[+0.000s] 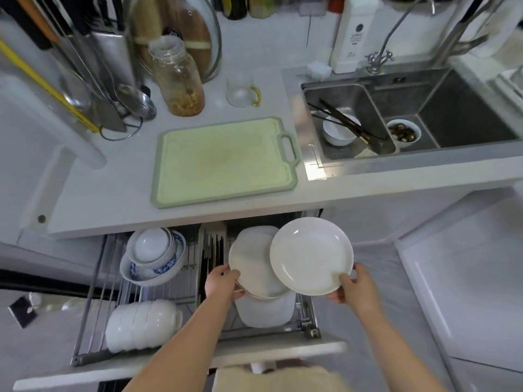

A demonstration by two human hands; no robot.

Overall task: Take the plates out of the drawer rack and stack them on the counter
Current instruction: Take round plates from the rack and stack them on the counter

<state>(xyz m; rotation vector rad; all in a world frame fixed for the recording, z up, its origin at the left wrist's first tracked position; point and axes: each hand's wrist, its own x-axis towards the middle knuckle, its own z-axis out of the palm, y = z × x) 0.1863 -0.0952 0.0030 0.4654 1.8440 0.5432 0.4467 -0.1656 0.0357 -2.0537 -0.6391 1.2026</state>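
We are standing at a pale kitchen counter (119, 190) with a green cutting board (223, 162) lying on it, a sink (441, 108) to the right, and the drawer rack (198, 315) pulled open below the counter edge. No plate is on the counter yet, so by our reading the stacking has not begun and we are at the very start of the lifting. Our right hand (355, 287) grips a round white plate (311, 256) by its near rim, thumb on top and fingers curled underneath, and holds it tilted above the right side of the rack, clear of the wires. Our left hand (222, 280) is closed on the near-left edge of a second plate (252, 267), which sits partly under the first one; we cannot tell whether it has fully left its slot. Below and behind these, at least two more white plates (266, 312) remain in the rack. The left half of the drawer holds stacked bowls (152, 256), which the task does not ask us to move. What is left, as we judge it, is to carry both held plates up to the counter, set one on the other, and then come back for the remaining ones.
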